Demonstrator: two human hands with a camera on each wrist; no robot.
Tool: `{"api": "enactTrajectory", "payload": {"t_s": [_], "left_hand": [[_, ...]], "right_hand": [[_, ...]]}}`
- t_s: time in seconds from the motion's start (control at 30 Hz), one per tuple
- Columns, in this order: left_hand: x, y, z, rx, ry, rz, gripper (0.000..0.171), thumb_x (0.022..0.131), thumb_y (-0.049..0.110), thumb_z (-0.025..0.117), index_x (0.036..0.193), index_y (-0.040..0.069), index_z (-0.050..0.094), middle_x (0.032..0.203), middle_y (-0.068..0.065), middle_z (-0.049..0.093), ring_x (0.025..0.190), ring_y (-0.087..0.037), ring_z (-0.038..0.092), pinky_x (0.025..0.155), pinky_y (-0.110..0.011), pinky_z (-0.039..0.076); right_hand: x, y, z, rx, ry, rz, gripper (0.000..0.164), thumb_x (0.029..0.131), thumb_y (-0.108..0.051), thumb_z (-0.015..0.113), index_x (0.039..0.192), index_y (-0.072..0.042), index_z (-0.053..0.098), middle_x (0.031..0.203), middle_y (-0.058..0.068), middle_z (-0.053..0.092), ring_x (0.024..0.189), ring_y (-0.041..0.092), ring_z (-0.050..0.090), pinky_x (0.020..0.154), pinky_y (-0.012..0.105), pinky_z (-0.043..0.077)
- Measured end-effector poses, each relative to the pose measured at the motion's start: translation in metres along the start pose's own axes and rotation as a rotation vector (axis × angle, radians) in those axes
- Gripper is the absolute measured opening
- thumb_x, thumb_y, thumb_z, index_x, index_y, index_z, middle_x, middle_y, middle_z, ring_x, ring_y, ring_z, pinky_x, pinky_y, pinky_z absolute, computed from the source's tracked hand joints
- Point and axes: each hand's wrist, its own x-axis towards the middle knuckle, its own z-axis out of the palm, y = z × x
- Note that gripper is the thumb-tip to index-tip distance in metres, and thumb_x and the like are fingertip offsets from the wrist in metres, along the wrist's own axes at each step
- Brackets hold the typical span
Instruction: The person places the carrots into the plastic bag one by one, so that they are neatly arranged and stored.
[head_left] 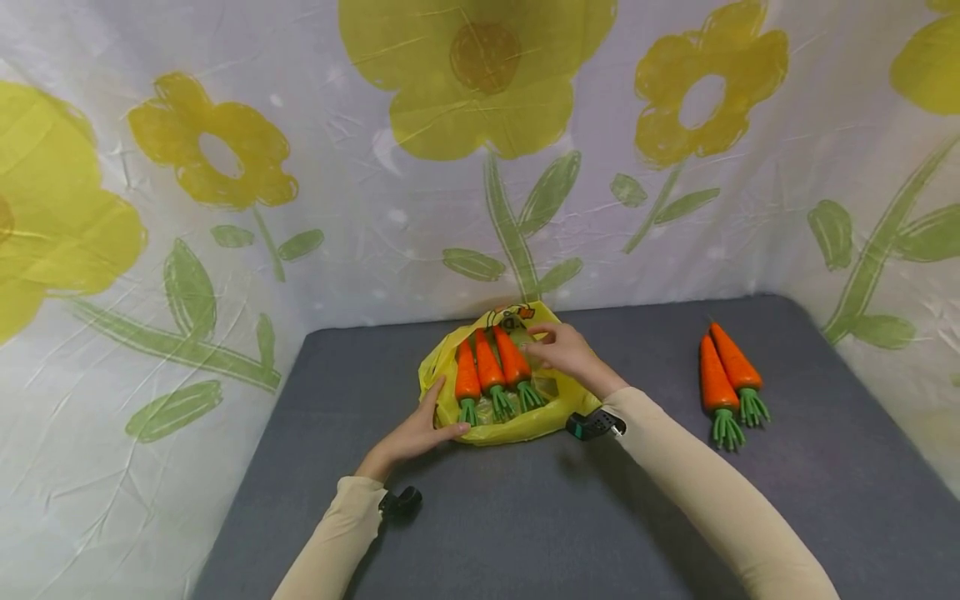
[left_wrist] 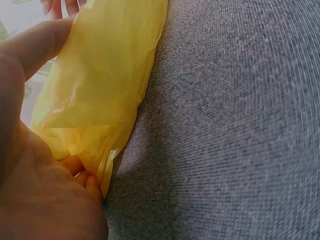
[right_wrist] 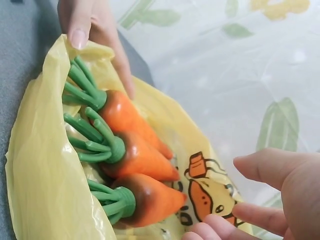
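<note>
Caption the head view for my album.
Left hand and right hand at a yellow bag holding three carrots; two more carrots lie outside.

Left wrist view: my left hand [left_wrist: 45,190] cropped left and below; yellow bag [left_wrist: 110,75] hides the three carrots [head_left: 488,367]. Right wrist view: my right hand [right_wrist: 297,192] cut off at right.

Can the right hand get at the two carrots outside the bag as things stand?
Likely yes: the right hand looks empty, and once clear of the yellow plastic bag, nothing visible blocks the two loose carrots.
</note>
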Motion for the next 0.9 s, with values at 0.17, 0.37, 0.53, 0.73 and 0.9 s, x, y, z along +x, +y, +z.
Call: {"api": "enactTrajectory", "payload": {"t_s": [0.17, 0.37, 0.53, 0.73, 0.9], "left_hand": [[-0.001, 0.001, 0.000, 0.003, 0.001, -0.005, 0.106, 0.088, 0.053, 0.069, 0.161, 0.026, -0.004, 0.169, -0.008, -0.004, 0.154, -0.039, 0.011, 0.119, -0.064, 0.020], [0.000, 0.000, -0.001, 0.004, 0.004, 0.000, 0.105, 0.088, 0.054, 0.068, 0.160, 0.027, -0.004, 0.169, -0.009, -0.003, 0.154, -0.040, 0.012, 0.119, -0.065, 0.020], [0.000, -0.002, 0.000, 0.006, -0.001, 0.001, 0.105, 0.089, 0.054, 0.068, 0.160, 0.029, -0.005, 0.169, -0.007, -0.004, 0.154, -0.040, 0.010, 0.118, -0.065, 0.020], [0.000, -0.002, 0.001, -0.002, 0.001, 0.006, 0.106, 0.088, 0.054, 0.068, 0.160, 0.028, -0.005, 0.169, -0.008, -0.004, 0.154, -0.040, 0.010, 0.118, -0.066, 0.020], [0.000, -0.001, 0.000, 0.005, 0.002, 0.008, 0.106, 0.088, 0.053, 0.069, 0.160, 0.027, -0.005, 0.169, -0.009, -0.004, 0.154, -0.040, 0.011, 0.118, -0.066, 0.020]], "right_hand": [[-0.006, 0.000, -0.006, 0.006, -0.004, -0.007, 0.055, 0.096, -0.030, 0.065, 0.145, -0.012, 0.049, 0.127, 0.019, 0.061, 0.113, 0.037, 0.063, 0.100, 0.050, 0.051], [-0.014, 0.001, -0.015, 0.004, -0.001, -0.007, 0.056, 0.097, -0.031, 0.064, 0.147, -0.013, 0.047, 0.130, 0.019, 0.058, 0.120, 0.039, 0.059, 0.103, 0.050, 0.050], [-0.019, 0.004, -0.027, -0.029, 0.000, -0.013, 0.056, 0.098, -0.031, 0.062, 0.148, -0.012, 0.045, 0.132, 0.020, 0.056, 0.121, 0.039, 0.059, 0.102, 0.049, 0.050], [-0.025, 0.005, -0.047, -0.019, 0.010, 0.001, 0.058, 0.099, -0.032, 0.061, 0.150, -0.012, 0.041, 0.137, 0.020, 0.053, 0.123, 0.038, 0.057, 0.104, 0.050, 0.048], [-0.033, 0.009, -0.062, -0.030, 0.024, -0.011, 0.058, 0.099, -0.032, 0.061, 0.150, -0.013, 0.042, 0.136, 0.020, 0.055, 0.122, 0.038, 0.057, 0.103, 0.050, 0.049]]}}
